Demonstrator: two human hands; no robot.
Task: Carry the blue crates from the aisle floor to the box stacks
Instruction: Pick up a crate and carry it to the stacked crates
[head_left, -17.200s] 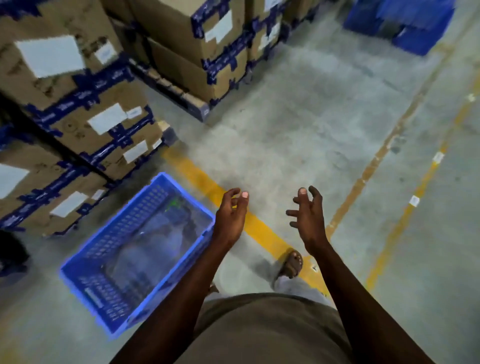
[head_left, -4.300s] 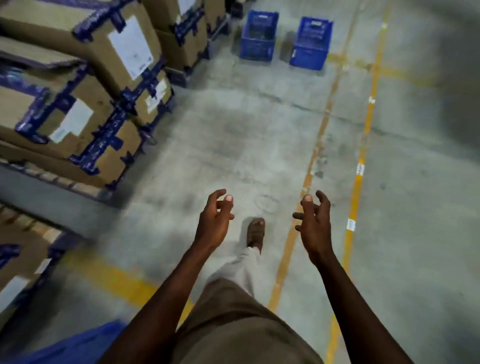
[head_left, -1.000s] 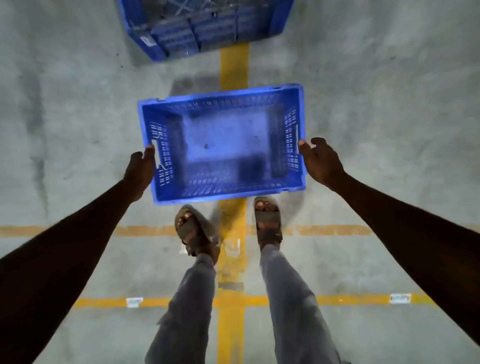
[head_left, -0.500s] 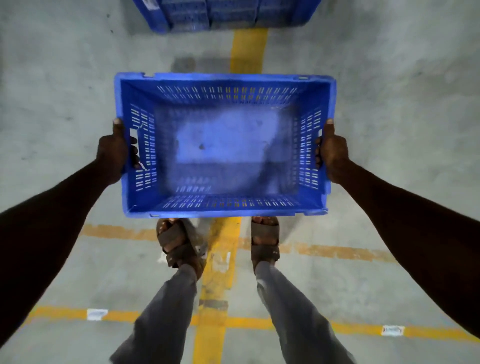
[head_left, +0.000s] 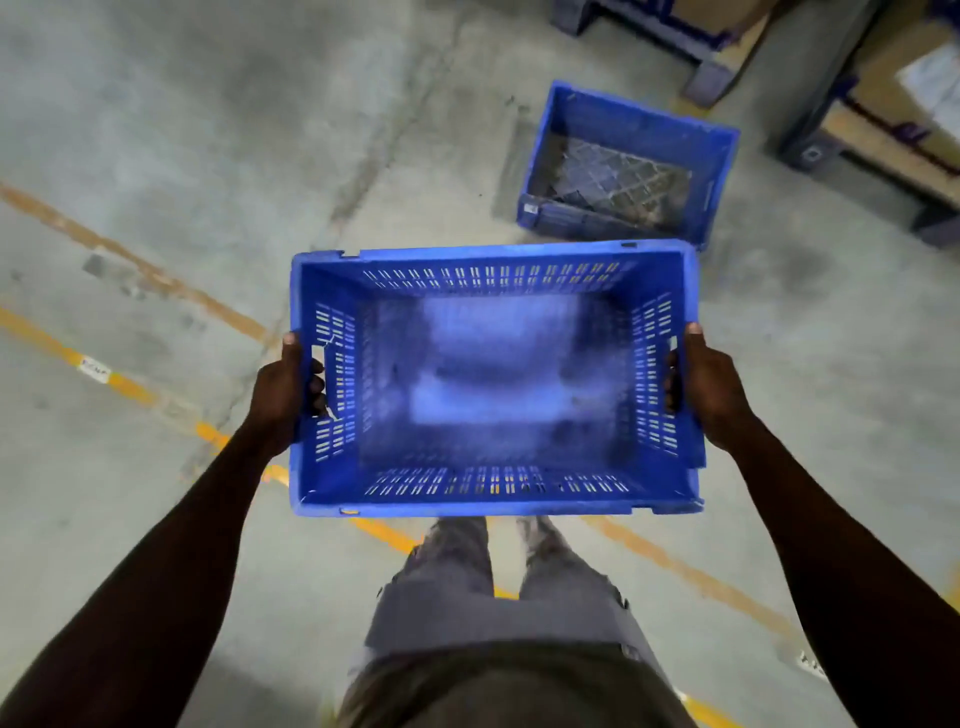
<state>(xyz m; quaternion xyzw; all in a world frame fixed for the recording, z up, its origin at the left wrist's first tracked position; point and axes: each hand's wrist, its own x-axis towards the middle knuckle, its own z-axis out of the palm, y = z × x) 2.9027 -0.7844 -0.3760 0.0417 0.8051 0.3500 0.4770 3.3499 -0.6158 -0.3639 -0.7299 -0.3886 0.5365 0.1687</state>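
Ahead of you and to the right, a second blue crate (head_left: 626, 169) sits on the concrete floor (head_left: 208, 130), its base a dark mesh and one corner lying just past the far right corner of the crate you carry. Beyond it, at the top right, a dark pallet (head_left: 691, 47) and stacked cardboard boxes (head_left: 893, 98) with blue tape stand along the edge of the aisle. Yellow floor lines (head_left: 124, 387) run diagonally under you from the left, and a fainter orange line (head_left: 135, 267) crosses further out. Between you and the boxes, only the second crate stands in the way.

You hold the blue crate (head_left: 493, 384) clear of the floor in front of your waist, level, open side up, and empty. Your left hand (head_left: 283, 389) is clamped on the left end wall, thumb up on the rim, fingers hooked through the handle slot. Your right hand (head_left: 711, 389) grips the right end wall the same way, thumb on the rim. Both arms reach forward, nearly straight. Your legs (head_left: 498, 566) show below the near wall of the crate.
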